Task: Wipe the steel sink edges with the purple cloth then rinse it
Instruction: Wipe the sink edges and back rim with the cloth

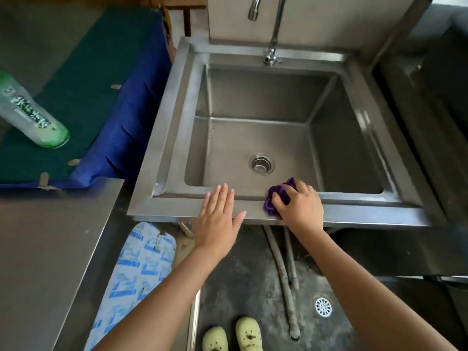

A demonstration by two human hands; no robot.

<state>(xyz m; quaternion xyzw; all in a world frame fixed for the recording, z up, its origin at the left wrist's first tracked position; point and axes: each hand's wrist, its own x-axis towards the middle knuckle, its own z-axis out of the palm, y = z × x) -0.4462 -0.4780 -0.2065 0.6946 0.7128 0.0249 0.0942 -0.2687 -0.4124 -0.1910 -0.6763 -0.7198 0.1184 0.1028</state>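
Purple cloth (276, 198) sits bunched under right hand (301, 206) grip, pressed onto sink (177, 207) front edge.

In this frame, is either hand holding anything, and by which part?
The right hand holds the bunched purple cloth, gripped over its top and pressed onto the sink's front edge. The left hand holds nothing; it lies flat, open, on that edge.

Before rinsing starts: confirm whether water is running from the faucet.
No. The faucet spout shows no stream, and the sink basin below it looks dry around the drain.
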